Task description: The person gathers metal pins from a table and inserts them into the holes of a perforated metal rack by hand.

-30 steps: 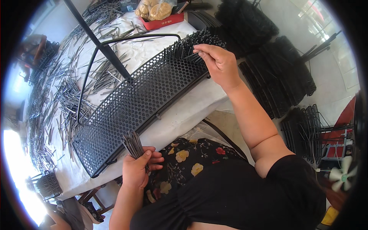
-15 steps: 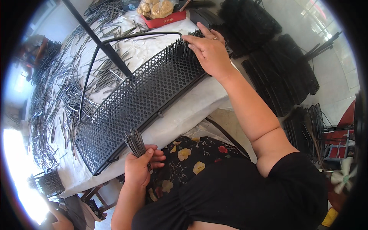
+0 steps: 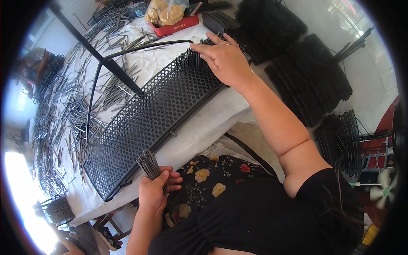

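My left hand (image 3: 154,190) is closed round a bundle of thin dark metal rods (image 3: 148,163), held near the front edge of a long black perforated panel (image 3: 140,121). That panel lies slantwise on the table, full of small round holes. Short dark rods (image 3: 187,61) stand upright, packed close, in its far right end. Over them is my right hand (image 3: 229,63), with its fingers stretched and spread. Its fingertips touch or nearly touch the rod tops; the palm hides part of that end. No rod shows clearly between these fingers.
A black post (image 3: 114,70) and a bent black hoop (image 3: 94,85) rise by the panel. Loose rods (image 3: 80,110) litter the white-covered table (image 3: 199,127). Behind sits a red tray (image 3: 176,26) with a bag of round yellowish food (image 3: 170,13). Dark panels (image 3: 306,76) are stacked at right.
The view has shifted slightly. My right hand's fingers have bent lower over the standing rods, while my left hand keeps the bundle in nearly the same place.
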{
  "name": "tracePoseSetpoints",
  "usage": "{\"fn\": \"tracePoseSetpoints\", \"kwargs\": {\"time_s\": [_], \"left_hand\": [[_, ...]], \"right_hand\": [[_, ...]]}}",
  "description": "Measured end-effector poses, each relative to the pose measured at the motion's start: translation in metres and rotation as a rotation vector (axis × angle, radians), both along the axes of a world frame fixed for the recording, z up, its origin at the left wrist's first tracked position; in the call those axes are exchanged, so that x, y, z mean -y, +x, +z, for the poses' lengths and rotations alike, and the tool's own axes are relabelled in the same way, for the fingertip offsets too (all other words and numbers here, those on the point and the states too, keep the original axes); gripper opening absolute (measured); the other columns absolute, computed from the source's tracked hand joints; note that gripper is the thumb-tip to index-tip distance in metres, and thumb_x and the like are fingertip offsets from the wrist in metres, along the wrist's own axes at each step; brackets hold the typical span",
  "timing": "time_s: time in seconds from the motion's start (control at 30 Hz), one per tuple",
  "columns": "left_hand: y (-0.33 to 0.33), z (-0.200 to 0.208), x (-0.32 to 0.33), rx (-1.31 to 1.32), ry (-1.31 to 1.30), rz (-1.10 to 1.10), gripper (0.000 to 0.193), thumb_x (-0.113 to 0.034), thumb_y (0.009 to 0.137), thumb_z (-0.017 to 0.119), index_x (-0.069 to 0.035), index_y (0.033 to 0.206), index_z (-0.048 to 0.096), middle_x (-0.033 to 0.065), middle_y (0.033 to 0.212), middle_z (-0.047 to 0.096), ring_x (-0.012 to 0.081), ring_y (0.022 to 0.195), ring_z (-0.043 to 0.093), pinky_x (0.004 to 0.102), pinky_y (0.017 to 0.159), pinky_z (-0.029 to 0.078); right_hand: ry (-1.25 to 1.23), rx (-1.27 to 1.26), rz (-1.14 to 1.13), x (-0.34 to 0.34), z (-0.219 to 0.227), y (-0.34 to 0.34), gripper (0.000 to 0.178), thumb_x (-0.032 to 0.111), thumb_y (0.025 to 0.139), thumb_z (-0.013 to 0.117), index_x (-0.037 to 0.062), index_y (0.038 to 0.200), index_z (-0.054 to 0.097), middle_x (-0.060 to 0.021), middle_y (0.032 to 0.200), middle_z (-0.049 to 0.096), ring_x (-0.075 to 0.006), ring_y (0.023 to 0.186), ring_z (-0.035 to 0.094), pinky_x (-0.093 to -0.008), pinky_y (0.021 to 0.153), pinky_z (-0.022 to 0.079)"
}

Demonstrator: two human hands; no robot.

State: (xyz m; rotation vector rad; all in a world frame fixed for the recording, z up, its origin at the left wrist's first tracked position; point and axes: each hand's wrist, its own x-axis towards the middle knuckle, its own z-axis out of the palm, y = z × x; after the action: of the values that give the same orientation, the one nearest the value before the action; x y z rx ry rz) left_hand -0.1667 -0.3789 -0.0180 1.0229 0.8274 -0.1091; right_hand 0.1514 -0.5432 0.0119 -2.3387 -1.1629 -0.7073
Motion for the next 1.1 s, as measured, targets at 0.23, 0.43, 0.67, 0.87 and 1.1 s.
{"fn": "tracePoseSetpoints", "kwargs": {"time_s": [0.23,0.43,0.67,0.87,1.1], "left_hand": [[0.002,0.001,0.000,0.009,-0.007,0.030,0.016,-0.006,0.092,0.054,0.005,0.103,0.058,0.0180,0.085,0.066,0.0290,0.072,0.068,0.0370,0.059,0.058],[0.003,-0.003,-0.001,0.014,0.004,0.020,0.016,-0.005,0.092,0.053,0.006,0.104,0.057,0.0184,0.086,0.065,0.0286,0.072,0.067,0.0370,0.059,0.058],[0.007,0.004,0.005,0.007,0.039,0.027,0.018,-0.009,0.095,0.054,0.004,0.106,0.059,0.0146,0.084,0.066,0.0219,0.068,0.065,0.0305,0.058,0.054],[0.010,0.011,0.012,0.094,0.009,-0.115,0.018,-0.013,0.098,0.052,-0.002,0.111,0.058,0.0066,0.072,0.059,0.0072,0.052,0.043,0.0207,0.044,0.034],[0.009,0.009,0.019,0.221,0.028,-0.090,0.013,-0.013,0.099,0.049,-0.003,0.106,0.054,0.0084,0.082,0.061,0.0081,0.056,0.048,0.0193,0.044,0.035]], "right_hand": [[0.102,0.022,0.013,0.003,-0.003,-0.001,0.028,0.014,0.089,0.059,0.0185,0.116,0.066,-0.0059,0.092,0.071,-0.0260,0.121,0.054,-0.0485,0.106,0.034],[0.082,-0.044,0.032,0.016,-0.001,-0.004,0.026,0.018,0.090,0.060,0.0181,0.115,0.066,-0.0062,0.093,0.071,-0.0253,0.122,0.053,-0.0475,0.106,0.034],[0.091,0.030,0.029,0.021,-0.007,-0.011,0.020,0.017,0.088,0.062,0.0144,0.107,0.069,-0.0046,0.102,0.071,-0.0296,0.122,0.053,-0.0467,0.105,0.036],[0.243,-0.775,0.483,-0.001,-0.002,-0.123,0.028,0.010,0.083,0.070,0.0069,0.110,0.064,-0.0112,0.094,0.071,-0.0234,0.083,0.069,-0.0323,0.078,0.053],[0.275,-1.137,0.587,-0.020,-0.028,-0.164,0.029,0.009,0.084,0.070,0.0029,0.111,0.059,-0.0110,0.083,0.070,-0.0153,0.074,0.068,-0.0267,0.067,0.053]]}}
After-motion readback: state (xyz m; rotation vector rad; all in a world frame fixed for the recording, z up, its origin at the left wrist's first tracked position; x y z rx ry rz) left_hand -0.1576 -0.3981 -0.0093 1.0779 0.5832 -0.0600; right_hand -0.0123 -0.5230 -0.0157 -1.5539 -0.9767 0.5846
